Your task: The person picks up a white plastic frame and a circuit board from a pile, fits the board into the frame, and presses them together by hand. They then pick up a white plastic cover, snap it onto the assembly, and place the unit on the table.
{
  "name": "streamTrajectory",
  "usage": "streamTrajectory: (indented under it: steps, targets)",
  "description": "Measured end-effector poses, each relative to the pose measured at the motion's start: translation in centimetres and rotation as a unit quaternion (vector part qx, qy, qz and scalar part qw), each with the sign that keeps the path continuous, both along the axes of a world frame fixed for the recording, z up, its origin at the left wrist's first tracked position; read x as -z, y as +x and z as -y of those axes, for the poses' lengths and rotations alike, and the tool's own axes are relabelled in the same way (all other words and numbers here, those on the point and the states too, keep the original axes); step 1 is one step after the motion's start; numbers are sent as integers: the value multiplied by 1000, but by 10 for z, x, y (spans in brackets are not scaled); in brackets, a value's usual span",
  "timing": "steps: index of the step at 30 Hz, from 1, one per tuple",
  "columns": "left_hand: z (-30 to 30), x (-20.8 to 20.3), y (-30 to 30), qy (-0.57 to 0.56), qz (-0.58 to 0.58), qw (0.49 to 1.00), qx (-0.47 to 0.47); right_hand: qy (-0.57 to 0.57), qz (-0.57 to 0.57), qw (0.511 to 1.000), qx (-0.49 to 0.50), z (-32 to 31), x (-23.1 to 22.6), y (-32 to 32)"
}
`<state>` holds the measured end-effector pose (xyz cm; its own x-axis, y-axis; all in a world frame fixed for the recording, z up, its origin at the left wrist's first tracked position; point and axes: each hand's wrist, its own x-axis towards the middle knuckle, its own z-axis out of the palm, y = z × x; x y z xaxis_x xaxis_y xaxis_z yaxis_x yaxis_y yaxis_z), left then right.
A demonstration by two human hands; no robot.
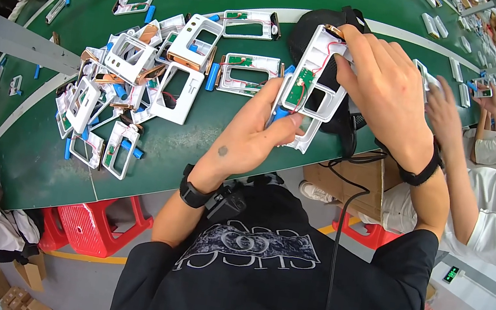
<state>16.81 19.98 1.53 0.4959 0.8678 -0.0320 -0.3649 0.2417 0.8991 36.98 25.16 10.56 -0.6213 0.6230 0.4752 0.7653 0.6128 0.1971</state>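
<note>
My left hand (pixel 248 132) grips the lower left side of a white plastic housing (pixel 330 106) with a rectangular window. My right hand (pixel 381 79) holds its upper end, fingers bent over the copper-coloured end piece. Inside the housing a green circuit board (pixel 300 87) and thin red wires show. A blue cylindrical battery (pixel 280 113) lies by my left thumb, partly hidden. Below the held housing another white frame part (pixel 308 137) shows; whether it is held too I cannot tell. Just left of my left hand lies an open housing (pixel 230 86) with board and wires.
A pile of similar white housings (pixel 131 54) with blue batteries covers the left of the green table (pixel 154 141). A black bag (pixel 309 26) and a black cable (pixel 337 245) lie by my hands. A co-worker's hand (pixel 445 111) is close on the right. Red stools (pixel 89 227) stand below.
</note>
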Motion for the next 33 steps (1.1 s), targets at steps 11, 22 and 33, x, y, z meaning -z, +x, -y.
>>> streamTrajectory:
  steps: [11, 22, 33]
  targets:
    - [-6, -2, 14, -15, -35, 998, -52, -123, -120, 984, -35, -4, 4, 15]
    - [1, 8, 2, 22, -49, 998, 37, -781, -409, 471, -25, -23, 16, 49]
    - [2, 32, -10, 29, 18, 996, 87, -724, -399, 562, -29, -2, 16, 37]
